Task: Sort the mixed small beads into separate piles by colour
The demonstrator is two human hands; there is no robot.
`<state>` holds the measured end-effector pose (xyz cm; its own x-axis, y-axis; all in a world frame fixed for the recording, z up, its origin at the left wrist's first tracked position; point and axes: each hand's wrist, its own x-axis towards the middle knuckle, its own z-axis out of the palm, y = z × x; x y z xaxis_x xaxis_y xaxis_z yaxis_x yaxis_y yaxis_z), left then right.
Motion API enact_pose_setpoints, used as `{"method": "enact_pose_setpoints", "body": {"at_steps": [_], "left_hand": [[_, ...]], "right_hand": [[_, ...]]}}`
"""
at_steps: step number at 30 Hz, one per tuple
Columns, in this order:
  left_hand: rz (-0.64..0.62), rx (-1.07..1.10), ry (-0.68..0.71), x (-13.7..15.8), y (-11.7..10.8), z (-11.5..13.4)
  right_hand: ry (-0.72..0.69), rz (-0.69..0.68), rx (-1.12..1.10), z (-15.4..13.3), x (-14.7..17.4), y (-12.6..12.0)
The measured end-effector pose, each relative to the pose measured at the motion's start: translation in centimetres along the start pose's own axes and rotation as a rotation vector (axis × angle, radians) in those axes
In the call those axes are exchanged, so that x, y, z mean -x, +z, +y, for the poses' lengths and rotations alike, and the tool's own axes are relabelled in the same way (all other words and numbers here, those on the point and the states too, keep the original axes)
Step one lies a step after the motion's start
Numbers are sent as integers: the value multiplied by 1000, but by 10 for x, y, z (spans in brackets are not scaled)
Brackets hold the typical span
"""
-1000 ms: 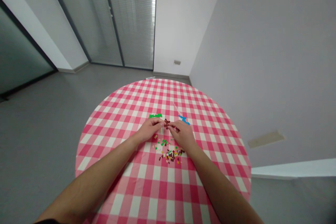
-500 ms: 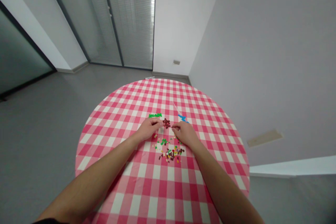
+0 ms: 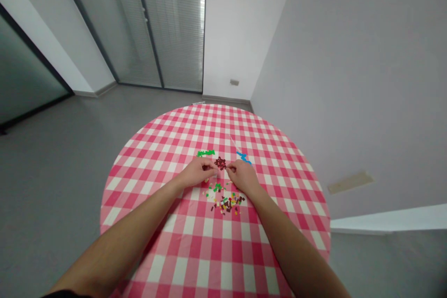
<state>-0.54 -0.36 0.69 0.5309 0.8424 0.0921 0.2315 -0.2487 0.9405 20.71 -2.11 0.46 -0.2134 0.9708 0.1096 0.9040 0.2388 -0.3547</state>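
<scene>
My left hand [image 3: 198, 172] is closed in a pinch just left of a small pile of dark brown toy-brick-like pieces [image 3: 220, 163]. A pale bit shows at its fingertips, too small to name. On the pile's right side, my right hand [image 3: 243, 176] has thumb and fingers pressed together, and what they hold is hidden. Green pieces [image 3: 206, 153] lie in a row beyond my left hand. Blue pieces [image 3: 243, 157] form a slanting strip just beyond my right hand. Nearer to me are loose green pieces [image 3: 218, 187] and a scattered mix of brown, yellow, green and white pieces [image 3: 228, 204].
A red-and-white checked cloth [image 3: 195, 251] covers the round table. Behind it are a glass partition with blinds [image 3: 178, 32] and a white wall with a socket [image 3: 234, 82]. A grey wall [image 3: 366, 79] stands close on the right.
My right hand has shifted slightly left, closer to the brown pile. My left fingertips have dipped a little toward me, and the pale bit there shows more.
</scene>
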Motion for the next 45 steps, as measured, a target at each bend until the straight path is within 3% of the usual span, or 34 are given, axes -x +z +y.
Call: {"method": "enact_pose_setpoints", "body": {"at_steps": [5, 11, 19, 23, 30, 36, 40, 45], "left_hand": [[-274, -227, 255, 4, 5, 7], [-336, -384, 349, 3, 13, 8], [-355, -405, 361, 3, 10, 11], [-354, -393, 350, 2, 11, 9], [-281, -353, 303, 1, 11, 9], [-46, -264, 183, 1, 3, 11], [74, -206, 108, 1, 0, 7], [161, -208, 120, -1, -1, 0]], "right_hand": [[-27, 21, -33, 0, 0, 0], [-33, 35, -70, 7, 2, -16], [-111, -563, -332, 24, 18, -60], [-69, -689, -261, 25, 24, -64], [-109, -630, -102, 9, 26, -54], [-135, -622, -61, 4, 24, -53], [-149, -581, -180, 4, 23, -55], [-164, -348, -422, 5, 20, -55]]}}
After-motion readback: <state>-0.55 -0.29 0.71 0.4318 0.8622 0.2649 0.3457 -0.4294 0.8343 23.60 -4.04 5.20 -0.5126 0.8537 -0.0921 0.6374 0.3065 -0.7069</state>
